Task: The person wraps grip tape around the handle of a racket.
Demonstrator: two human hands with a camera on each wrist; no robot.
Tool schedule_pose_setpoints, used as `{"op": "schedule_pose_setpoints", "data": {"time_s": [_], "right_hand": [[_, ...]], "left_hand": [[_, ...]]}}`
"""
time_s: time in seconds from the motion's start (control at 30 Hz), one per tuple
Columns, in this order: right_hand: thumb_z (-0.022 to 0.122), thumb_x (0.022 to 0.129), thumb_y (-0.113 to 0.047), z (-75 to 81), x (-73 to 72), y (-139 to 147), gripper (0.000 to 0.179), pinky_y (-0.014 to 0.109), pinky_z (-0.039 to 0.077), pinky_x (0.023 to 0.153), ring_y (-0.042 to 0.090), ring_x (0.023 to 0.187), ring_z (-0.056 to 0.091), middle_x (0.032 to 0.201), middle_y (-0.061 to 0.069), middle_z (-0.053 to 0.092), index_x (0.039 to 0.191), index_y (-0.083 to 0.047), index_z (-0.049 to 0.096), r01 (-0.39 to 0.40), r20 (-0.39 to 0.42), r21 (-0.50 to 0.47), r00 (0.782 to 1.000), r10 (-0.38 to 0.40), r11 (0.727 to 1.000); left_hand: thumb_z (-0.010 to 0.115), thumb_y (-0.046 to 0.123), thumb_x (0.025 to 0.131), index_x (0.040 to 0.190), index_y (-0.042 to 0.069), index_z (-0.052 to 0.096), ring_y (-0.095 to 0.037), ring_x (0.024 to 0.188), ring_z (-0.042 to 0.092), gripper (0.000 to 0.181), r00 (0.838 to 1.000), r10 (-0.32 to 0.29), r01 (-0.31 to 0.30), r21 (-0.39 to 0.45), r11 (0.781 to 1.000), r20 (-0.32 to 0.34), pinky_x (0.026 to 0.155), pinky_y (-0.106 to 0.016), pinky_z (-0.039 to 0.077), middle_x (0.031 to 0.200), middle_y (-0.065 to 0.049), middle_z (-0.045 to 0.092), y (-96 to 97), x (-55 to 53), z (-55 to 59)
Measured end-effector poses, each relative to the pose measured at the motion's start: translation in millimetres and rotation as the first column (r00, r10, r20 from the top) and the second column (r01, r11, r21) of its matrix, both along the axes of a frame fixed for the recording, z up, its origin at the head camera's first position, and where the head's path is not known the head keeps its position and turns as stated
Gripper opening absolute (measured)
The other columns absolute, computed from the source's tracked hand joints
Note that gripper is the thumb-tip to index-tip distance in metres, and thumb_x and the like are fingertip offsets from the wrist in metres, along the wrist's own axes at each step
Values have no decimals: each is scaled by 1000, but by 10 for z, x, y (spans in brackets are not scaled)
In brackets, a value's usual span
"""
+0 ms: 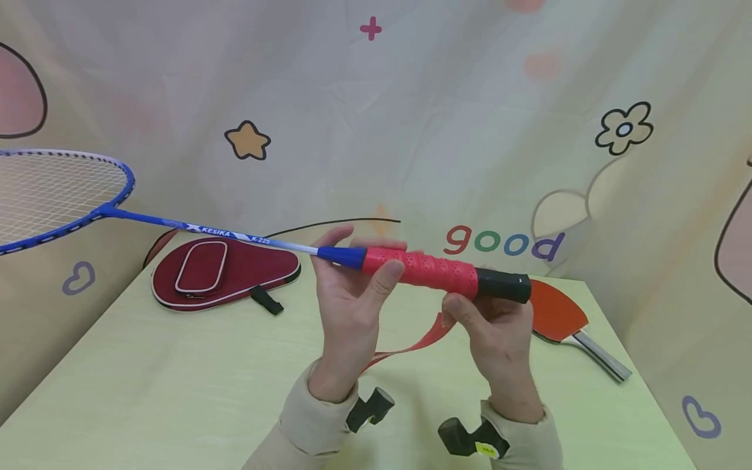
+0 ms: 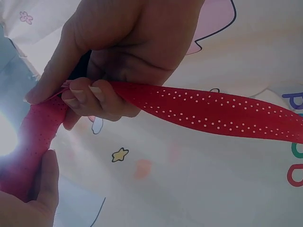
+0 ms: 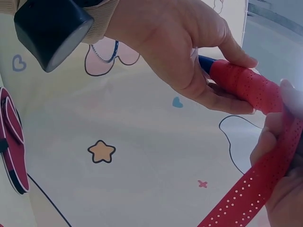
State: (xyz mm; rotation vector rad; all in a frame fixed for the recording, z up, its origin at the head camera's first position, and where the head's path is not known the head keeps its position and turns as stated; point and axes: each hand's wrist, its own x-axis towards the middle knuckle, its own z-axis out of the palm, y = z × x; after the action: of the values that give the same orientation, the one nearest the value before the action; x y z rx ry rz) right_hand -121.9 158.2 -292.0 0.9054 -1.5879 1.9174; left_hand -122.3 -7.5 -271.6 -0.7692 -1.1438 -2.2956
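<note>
A blue badminton racket [image 1: 155, 219] is held up over the table, its head to the left and its handle to the right. Red perforated grip tape [image 1: 437, 273] wraps the upper handle, while the black butt end [image 1: 505, 286] is uncovered. My left hand [image 1: 346, 320] holds the wrapped part near the blue cone, thumb on the near side. At the wrap's lower edge, my right hand [image 1: 499, 333] pinches the tape between thumb and fingers. The loose tape strip [image 2: 213, 112] trails from that hand; in the head view it hangs below the handle.
A dark red paddle case [image 1: 258, 264] with a zipped pocket lies at the table's back left. A table tennis paddle [image 1: 558, 310] with orange-red rubber lies at the right, partly behind my right hand. A patterned curtain [image 1: 376, 130] stands behind the table [image 1: 205, 391].
</note>
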Motion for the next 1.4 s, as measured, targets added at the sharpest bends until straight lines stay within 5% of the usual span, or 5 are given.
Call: {"op": "schedule_pose_setpoints", "data": {"time_s": [0.5,0.87,1.07,1.27,1.4], "right_hand": [[73,88,-12,7,3,-20,23,25,57,66,18,63,64,76,4,66,108,-4,63,51,16,29,999,-51,998],[72,88,-13,1,-28,-29,26,26,57,68,18,64,65,77,4,66,107,2,61,75,1,27,997,-75,997],[71,89,-7,5,-33,-73,36,27,58,69,18,68,65,88,7,67,120,3,59,33,0,-37,999,-33,999],[66,88,5,5,4,-98,36,28,58,70,20,70,66,93,11,66,123,7,56,33,34,-104,999,-30,994],[61,90,8,2,15,-96,28,27,58,69,19,68,65,84,10,66,117,5,57,83,72,-120,995,-74,989]], "left_hand": [[74,25,87,128,14,31,-29,102,62,60,999,48,-48,-2,999,23,89,-39,54,107,-9,64,-22,-6,6],[74,24,87,127,14,32,-28,100,63,59,998,41,-42,27,999,43,88,-39,55,106,-10,63,-12,-2,12],[75,24,86,126,12,33,-26,94,64,59,996,41,-44,43,998,78,81,-37,57,104,-11,63,3,4,14],[75,25,86,127,14,33,-25,94,63,61,994,12,-16,38,999,112,82,-37,57,106,-16,58,11,14,16],[75,18,87,131,15,29,-30,105,61,64,995,-67,65,42,997,71,91,-41,53,112,-15,60,23,10,23]]}}
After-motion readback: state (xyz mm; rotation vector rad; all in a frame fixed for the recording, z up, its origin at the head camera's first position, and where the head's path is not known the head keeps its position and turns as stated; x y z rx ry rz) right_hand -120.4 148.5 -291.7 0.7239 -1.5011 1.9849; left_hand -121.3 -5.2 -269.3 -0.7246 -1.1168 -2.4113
